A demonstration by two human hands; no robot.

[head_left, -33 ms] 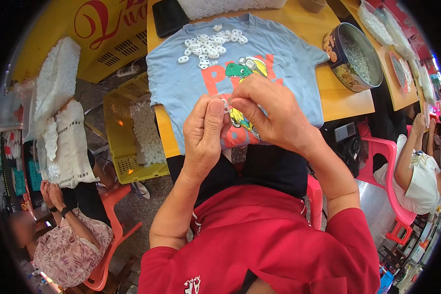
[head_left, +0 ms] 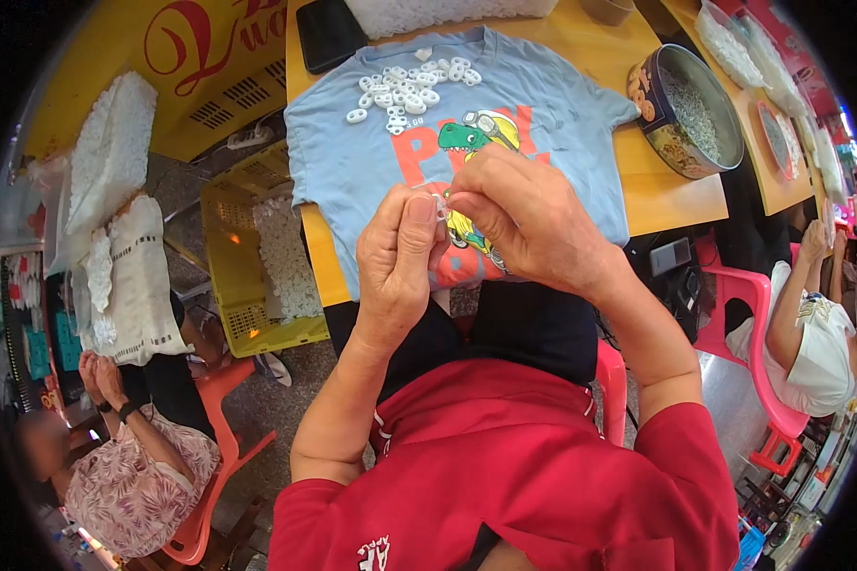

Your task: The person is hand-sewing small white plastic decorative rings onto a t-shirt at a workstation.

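- Head view looked down on the person's two hands, raised together above the near edge of a yellow tabletop (head_left: 657,190).
- Left hand (head_left: 400,257) had its grip closed, thumb pressed against the fingers on a small white ring (head_left: 440,206) held between both hands.
- Right hand (head_left: 528,219) was also closed, its fingertips pinching the same ring from the other side; the two hands touched there.
- A light blue T-shirt (head_left: 352,162) with a dinosaur print lay spread flat on the tabletop beneath the hands.
- A pile of white rings (head_left: 409,88) sat on the shirt near its collar, well apart from the hands.
- A round tin (head_left: 686,109) of small pale pieces stood to the right of the shirt.
- A yellow crate (head_left: 233,257) stood on the floor at the left.
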